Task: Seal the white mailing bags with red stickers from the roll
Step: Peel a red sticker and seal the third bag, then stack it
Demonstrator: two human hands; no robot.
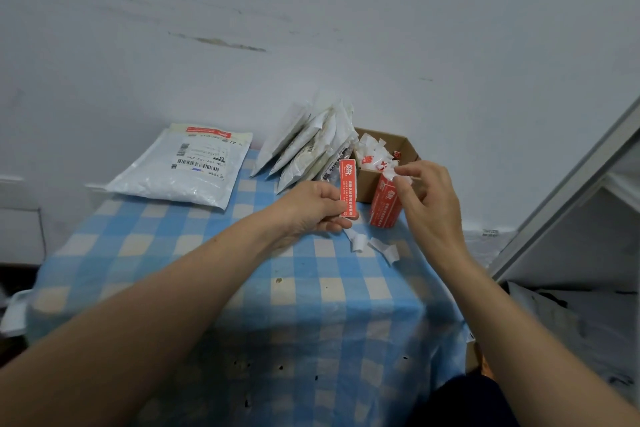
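At the far right of the blue-and-white checked counter [242, 288], my left hand [311, 208] pinches a long red rectangular sticker [347, 189] by its near end between thumb and fingers and holds it upright. My right hand [433, 204] pinches a curled white backing scrap [398, 173] just above the red sticker roll [385, 208], which stands beside the open brown cardboard box [405, 146]. The scrap belongs, I judge, in the box with the others. The sticker is best held by one edge so it cannot fold onto itself. The leaning stack of white plastic mailing bags [311, 146] just behind it looks unsealed. One flat white mailing bag [183, 170] at far left already carries a red strip.
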